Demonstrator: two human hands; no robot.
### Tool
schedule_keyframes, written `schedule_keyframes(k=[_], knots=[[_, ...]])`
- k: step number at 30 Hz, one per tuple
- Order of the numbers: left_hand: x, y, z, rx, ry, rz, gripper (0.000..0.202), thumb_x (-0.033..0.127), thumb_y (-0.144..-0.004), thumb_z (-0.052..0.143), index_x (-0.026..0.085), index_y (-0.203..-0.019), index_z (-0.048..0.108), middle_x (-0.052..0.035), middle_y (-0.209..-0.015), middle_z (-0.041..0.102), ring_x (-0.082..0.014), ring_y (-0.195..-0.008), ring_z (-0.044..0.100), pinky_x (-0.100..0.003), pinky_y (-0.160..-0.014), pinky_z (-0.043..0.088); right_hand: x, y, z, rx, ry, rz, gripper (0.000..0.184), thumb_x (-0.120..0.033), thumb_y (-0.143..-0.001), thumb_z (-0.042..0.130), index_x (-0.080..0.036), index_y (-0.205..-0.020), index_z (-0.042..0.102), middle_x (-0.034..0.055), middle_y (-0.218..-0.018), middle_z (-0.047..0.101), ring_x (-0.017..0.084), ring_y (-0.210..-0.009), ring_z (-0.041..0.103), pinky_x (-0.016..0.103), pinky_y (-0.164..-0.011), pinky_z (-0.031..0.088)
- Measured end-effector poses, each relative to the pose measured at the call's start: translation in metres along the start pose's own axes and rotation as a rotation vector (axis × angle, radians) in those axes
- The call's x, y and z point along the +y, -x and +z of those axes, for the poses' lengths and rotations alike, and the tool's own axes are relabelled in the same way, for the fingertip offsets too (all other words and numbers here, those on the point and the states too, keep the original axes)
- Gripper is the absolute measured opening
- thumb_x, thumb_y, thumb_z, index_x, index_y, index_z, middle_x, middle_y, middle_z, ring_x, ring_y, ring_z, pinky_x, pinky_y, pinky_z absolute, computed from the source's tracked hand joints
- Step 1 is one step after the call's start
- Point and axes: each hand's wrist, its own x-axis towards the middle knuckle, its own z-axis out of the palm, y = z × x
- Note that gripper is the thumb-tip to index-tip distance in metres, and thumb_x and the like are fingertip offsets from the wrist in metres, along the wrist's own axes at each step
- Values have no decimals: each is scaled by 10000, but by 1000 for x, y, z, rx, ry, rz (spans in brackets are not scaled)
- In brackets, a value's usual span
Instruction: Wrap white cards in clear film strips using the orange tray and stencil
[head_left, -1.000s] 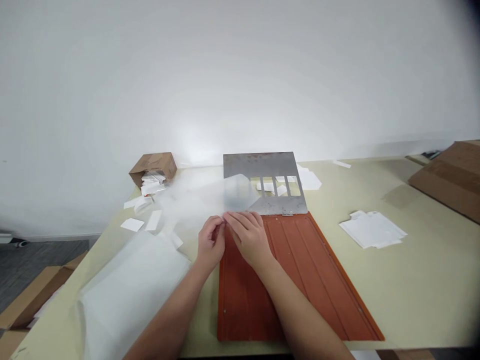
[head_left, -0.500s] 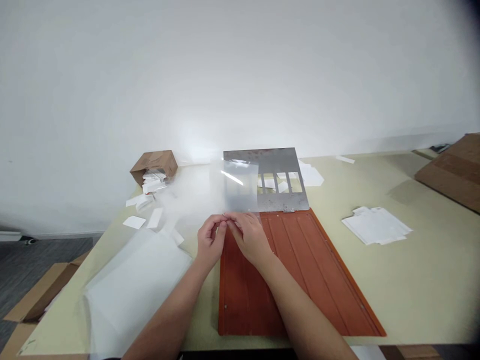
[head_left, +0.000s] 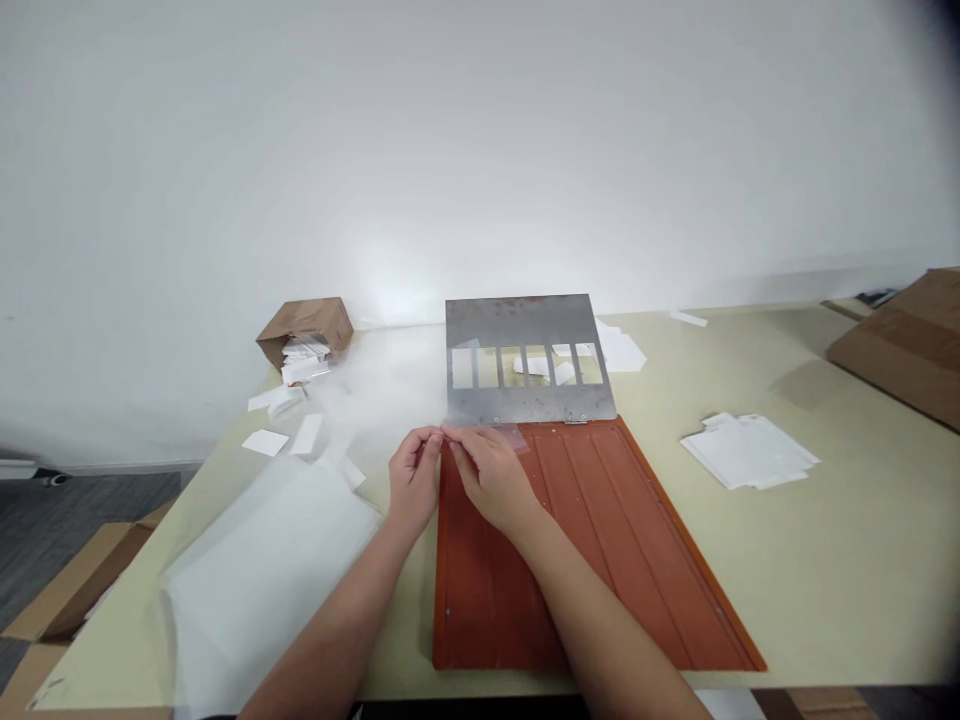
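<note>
My left hand (head_left: 412, 478) and my right hand (head_left: 491, 480) meet above the top left of an orange-red ribbed board (head_left: 592, 545). Their fingertips pinch a thin clear plastic film (head_left: 510, 437), which shows as a small glossy patch at the board's top edge. Most of the film is too transparent to trace. A grey metal plate with a row of rectangular slots (head_left: 525, 335) lies hinged to the board's far edge, just beyond my fingers.
White cards (head_left: 619, 352) show through and beyond the plate. A tipped cardboard box (head_left: 304, 328) spills white cards at the far left. A translucent white bag (head_left: 262, 570) lies near my left arm, a white paper stack (head_left: 750, 450) lies right, and cardboard (head_left: 900, 350) sits far right.
The clear film no longer spreads over the metal plate. Its slots now show plainly, and only a small patch of film is visible by my fingers. My hands have moved slightly apart.
</note>
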Motion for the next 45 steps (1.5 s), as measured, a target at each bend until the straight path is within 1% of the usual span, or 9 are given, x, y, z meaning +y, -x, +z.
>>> schedule_keyframes(k=[4, 8, 13, 18, 21, 25, 31, 38, 45], knots=[[-2, 0, -2, -13, -103, 44, 257, 341, -973, 482, 165, -853, 626, -17, -763, 672, -129, -704, 622, -244, -689, 524, 0, 0, 0, 32, 52, 0, 262, -209, -995, 456, -214, -1142, 673, 60, -1032, 763, 181, -945, 683, 363, -909, 493], [-5, 0, -7, -24, -241, 184, 221, 298, -969, 497, 185, -840, 636, -9, -770, 666, -134, -723, 616, -256, -709, 504, -1, 1, -2, 52, 115, -11, 245, -218, -990, 467, -211, -1061, 701, 66, -1010, 763, 191, -929, 675, 349, -843, 485], [-11, 1, -11, -36, -385, 370, 201, 254, -980, 487, 200, -903, 665, -45, -862, 694, -164, -826, 625, -299, -785, 511, -2, 1, -4, 50, 186, -35, 232, -190, -971, 470, -191, -993, 701, 77, -928, 756, 185, -844, 668, 330, -788, 470], [-13, 0, -13, -61, -467, 502, 191, 184, -974, 486, 204, -962, 675, -57, -883, 688, -173, -847, 610, -306, -795, 505, -2, 1, -6, 44, 221, -53, 213, -159, -943, 474, -183, -931, 685, 59, -874, 746, 165, -775, 662, 288, -738, 469], [-12, 0, -14, -74, -487, 552, 195, 150, -969, 482, 203, -994, 668, -58, -891, 686, -171, -847, 605, -302, -788, 501, -2, 1, -7, 37, 237, -57, 208, -152, -935, 472, -186, -903, 675, 51, -839, 737, 151, -731, 652, 268, -702, 459], [-9, -1, -13, -94, -487, 580, 205, 139, -976, 462, 198, -1016, 654, -56, -898, 689, -163, -853, 612, -291, -776, 504, -1, 2, -7, 39, 268, -52, 188, -159, -919, 491, -184, -847, 663, 51, -792, 716, 153, -704, 636, 258, -662, 430], [-8, 0, -11, -121, -492, 576, 209, 155, -986, 444, 198, -1006, 647, -56, -878, 685, -162, -835, 605, -293, -768, 501, -1, 2, -5, 41, 307, -21, 217, -155, -912, 486, -195, -760, 636, 30, -698, 670, 137, -630, 591, 251, -577, 362], [-10, 1, -11, -120, -479, 536, 215, 146, -986, 434, 198, -1020, 639, -60, -913, 679, -161, -865, 605, -285, -775, 497, -3, 1, -8, 17, 298, -12, 208, -149, -926, 475, -201, -816, 644, 18, -738, 689, 124, -668, 605, 230, -603, 378], [-11, 2, -11, -140, -467, 540, 192, 114, -973, 447, 191, -1024, 616, -56, -921, 671, -155, -865, 588, -272, -779, 500, -1, 0, -8, -21, 350, -2, 215, -155, -931, 462, -192, -779, 610, 28, -723, 663, 127, -627, 580, 256, -538, 308]])
